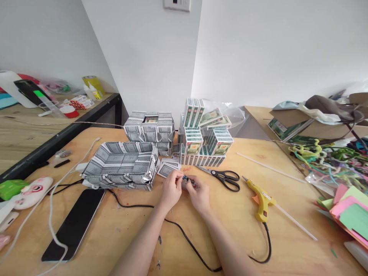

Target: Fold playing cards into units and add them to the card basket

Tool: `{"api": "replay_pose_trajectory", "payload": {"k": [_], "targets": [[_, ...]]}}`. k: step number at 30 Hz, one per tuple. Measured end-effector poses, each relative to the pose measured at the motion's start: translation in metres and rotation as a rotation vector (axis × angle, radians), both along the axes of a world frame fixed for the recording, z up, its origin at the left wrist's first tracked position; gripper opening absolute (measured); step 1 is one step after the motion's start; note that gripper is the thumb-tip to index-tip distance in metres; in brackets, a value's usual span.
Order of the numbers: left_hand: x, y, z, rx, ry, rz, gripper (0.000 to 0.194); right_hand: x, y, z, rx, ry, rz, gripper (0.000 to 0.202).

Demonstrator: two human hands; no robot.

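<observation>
Both hands meet at the middle of the table, fingers bent around a small dark bluish item (185, 178) too small to name. My left hand (172, 188) pinches it from the left, and my right hand (198, 191) closes on it from the right. Just behind my left hand lie loose playing cards (166, 168). Further left stands an open tray made of playing cards (120, 163), with a box made of cards (149, 128) behind it. Stacked green-and-white card packs (202, 149) rise beyond my hands. Black-handled scissors (227, 179) lie right of my right hand.
A yellow glue gun (263, 201) lies on the right, its black cable curving toward me. Glue sticks (270, 167) lie nearby. Coloured paper (350, 211) and pipe cleaners (330, 153) fill the right side. A black phone (76, 224) and white cable (51, 214) occupy the left.
</observation>
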State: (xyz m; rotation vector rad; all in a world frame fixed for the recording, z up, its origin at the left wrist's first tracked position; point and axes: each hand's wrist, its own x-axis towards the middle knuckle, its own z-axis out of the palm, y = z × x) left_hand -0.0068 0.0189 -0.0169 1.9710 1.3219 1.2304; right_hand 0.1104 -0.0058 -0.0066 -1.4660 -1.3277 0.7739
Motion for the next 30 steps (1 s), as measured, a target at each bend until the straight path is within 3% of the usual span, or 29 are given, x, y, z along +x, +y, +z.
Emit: {"api": "replay_pose_trajectory", "payload": {"k": [10, 30], "targets": [[0.005, 0.0, 0.005, -0.025, -0.042, -0.03, 0.007, 0.005, 0.0, -0.003, -0.04, 0.057, 0.01, 0.022], [0.005, -0.008, 0.007, -0.088, -0.07, 0.051, 0.007, 0.005, -0.004, -0.005, -0.067, 0.095, 0.024, 0.026]]}}
